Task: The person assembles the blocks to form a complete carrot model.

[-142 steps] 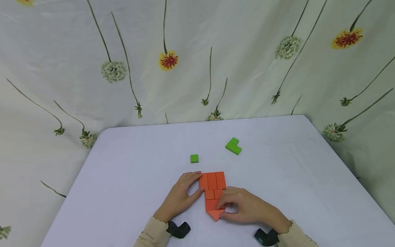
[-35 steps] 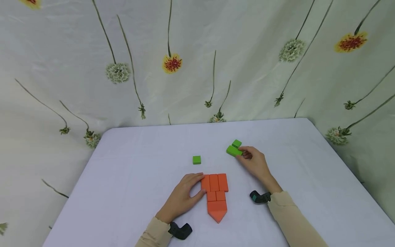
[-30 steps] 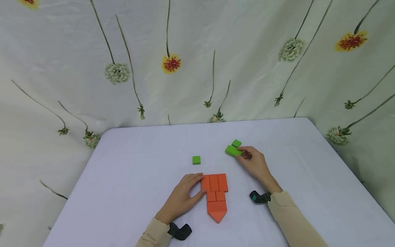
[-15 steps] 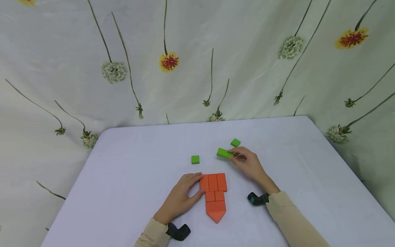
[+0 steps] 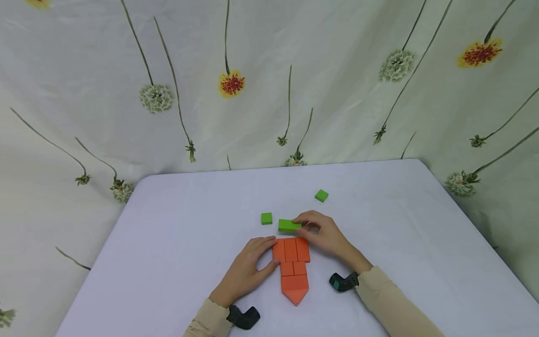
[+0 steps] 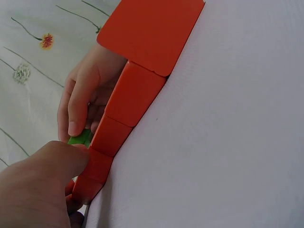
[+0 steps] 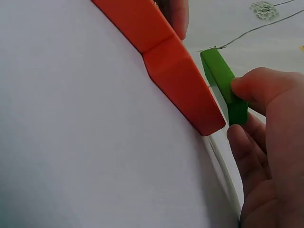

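Flat orange building blocks (image 5: 294,282) lie together on the table, wide at the far end and pointed towards me. My left hand (image 5: 246,269) holds the far left block (image 5: 279,251) of this group, thumb at its near end and index finger at its far corner. Just beyond the orange row, my right hand (image 5: 326,234) pinches a long green block (image 5: 286,225) at its right end. In the right wrist view the green block (image 7: 218,71) is between thumb and fingers, close beside the orange blocks (image 7: 183,78).
A small green block (image 5: 266,218) lies left of the long green one. Another small green block (image 5: 322,195) sits farther back on the right. The white table (image 5: 189,220) ends at a flower-printed cloth (image 5: 261,42). Black wrist devices (image 5: 244,318) are on both wrists.
My right hand has left the orange point, taken the long green block from beside the small one, and brought it left and nearer, to the orange row. My left hand stays put.
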Demonstrator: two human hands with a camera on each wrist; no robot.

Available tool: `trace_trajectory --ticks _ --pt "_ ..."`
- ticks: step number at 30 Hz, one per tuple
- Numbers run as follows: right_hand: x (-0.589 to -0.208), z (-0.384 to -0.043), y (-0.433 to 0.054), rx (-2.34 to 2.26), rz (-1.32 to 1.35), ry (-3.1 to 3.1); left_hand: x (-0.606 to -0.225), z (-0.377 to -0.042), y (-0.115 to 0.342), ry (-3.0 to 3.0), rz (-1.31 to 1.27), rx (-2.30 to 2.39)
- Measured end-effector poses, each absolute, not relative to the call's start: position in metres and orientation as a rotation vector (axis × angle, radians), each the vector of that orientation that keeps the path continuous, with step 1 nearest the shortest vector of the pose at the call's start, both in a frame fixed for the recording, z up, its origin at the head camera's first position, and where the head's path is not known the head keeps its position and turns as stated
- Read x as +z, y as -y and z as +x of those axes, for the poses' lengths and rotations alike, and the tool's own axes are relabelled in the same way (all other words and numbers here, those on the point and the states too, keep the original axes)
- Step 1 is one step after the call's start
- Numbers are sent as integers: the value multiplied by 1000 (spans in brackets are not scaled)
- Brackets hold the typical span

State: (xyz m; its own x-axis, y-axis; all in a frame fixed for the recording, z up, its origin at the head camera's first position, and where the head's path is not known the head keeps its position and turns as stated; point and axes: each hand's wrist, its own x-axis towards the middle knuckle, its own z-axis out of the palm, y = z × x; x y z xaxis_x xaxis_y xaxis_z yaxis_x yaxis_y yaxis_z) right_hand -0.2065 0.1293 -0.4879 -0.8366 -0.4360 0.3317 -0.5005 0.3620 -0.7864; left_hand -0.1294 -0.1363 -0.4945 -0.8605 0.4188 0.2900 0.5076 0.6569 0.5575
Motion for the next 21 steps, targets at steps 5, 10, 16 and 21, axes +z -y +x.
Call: trace_trajectory --ticks 5,10,16,21 --pt "-489 -205 -127 1467 908 2550 -492 -129 136 2733 -772 -982" --pt "-488 -204 -126 1421 924 2584 -492 -129 136 2741 -766 -977" --pt "-488 -203 -126 1385 959 2571 -493 -129 136 2752 -760 -985" --pt "-489 -204 -126 1372 980 2580 -493 -129 135 2759 -755 -978"
